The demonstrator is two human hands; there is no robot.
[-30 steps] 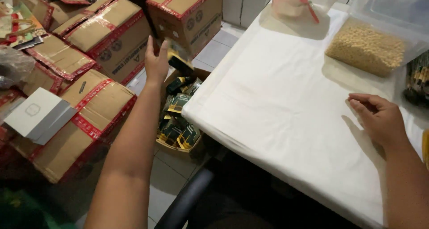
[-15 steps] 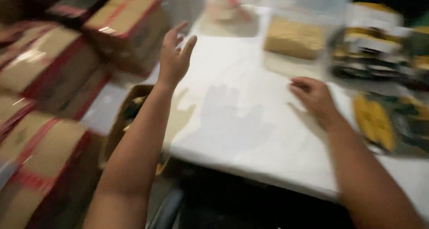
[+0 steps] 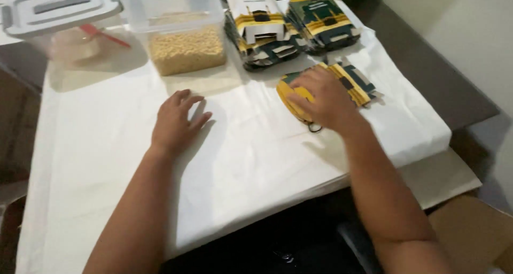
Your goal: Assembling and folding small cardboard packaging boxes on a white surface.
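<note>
Two hands rest on the white sheet [image 3: 107, 161] that covers the table, and we see both from above. Our right hand [image 3: 320, 100] lies palm down on a small pile of flattened yellow-and-green cartons [image 3: 352, 84], fingers curved over its near end and pressing on it; we cannot tell whether it actually grips a carton. Our left hand [image 3: 176, 121] is open and holds nothing, fingers spread and flat on the bare sheet, well apart from the right hand.

Beyond the right hand stand two taller stacks of the same flat cartons: one stack [image 3: 259, 25] straight ahead and a second stack [image 3: 323, 20] just to its right. Ahead of the left hand sits a clear plastic tub [image 3: 184, 44] with pale yellow grainy contents. Further left of it is another clear container [image 3: 69, 44] with a grey lid [image 3: 56, 9] laid on top.
</note>
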